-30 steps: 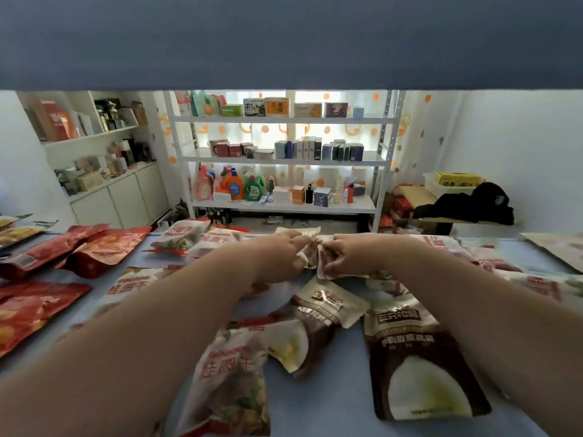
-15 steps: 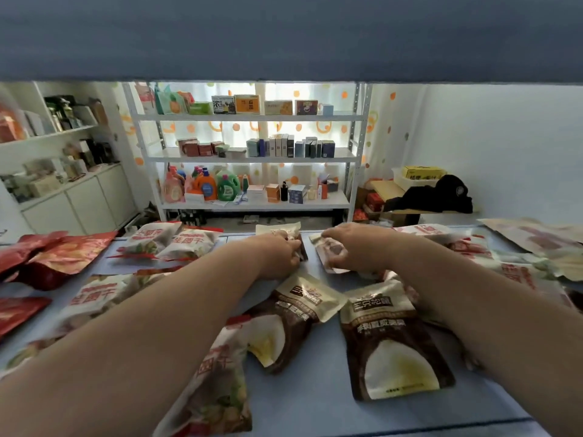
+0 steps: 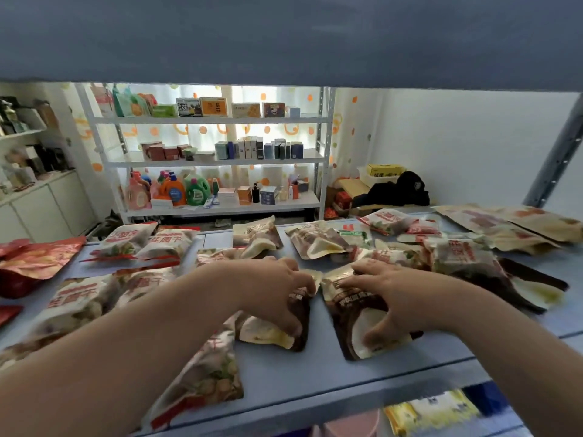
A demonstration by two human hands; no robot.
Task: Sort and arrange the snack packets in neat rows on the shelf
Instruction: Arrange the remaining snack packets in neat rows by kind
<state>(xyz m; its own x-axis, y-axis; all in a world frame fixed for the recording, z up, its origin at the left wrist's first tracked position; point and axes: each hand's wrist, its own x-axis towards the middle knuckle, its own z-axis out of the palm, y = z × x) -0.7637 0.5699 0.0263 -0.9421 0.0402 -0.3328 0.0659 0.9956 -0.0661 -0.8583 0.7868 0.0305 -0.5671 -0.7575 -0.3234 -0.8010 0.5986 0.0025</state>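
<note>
Many snack packets lie scattered on the blue shelf [image 3: 315, 373]. My left hand [image 3: 277, 294] curls over the top of a brown-and-cream packet [image 3: 284, 337] near the shelf's middle. Beside it, my right hand [image 3: 394, 298] holds a second brown packet [image 3: 345, 313], fingers spread on its top edge and thumb on its pale lower part. Two more brown packets [image 3: 257, 234] [image 3: 315, 244] lie side by side at the back edge.
White-and-red packets [image 3: 126, 241] [image 3: 72, 304] [image 3: 202, 380] lie left and front. Red packets [image 3: 41, 260] are at far left, kraft packets [image 3: 504, 225] at far right. The upper shelf board [image 3: 284, 42] hangs overhead, a metal post [image 3: 555, 162] at right. Yellow packets [image 3: 432, 408] sit below.
My hands let go of the two brown packets at the back edge and drew back toward me onto the two nearer brown packets.
</note>
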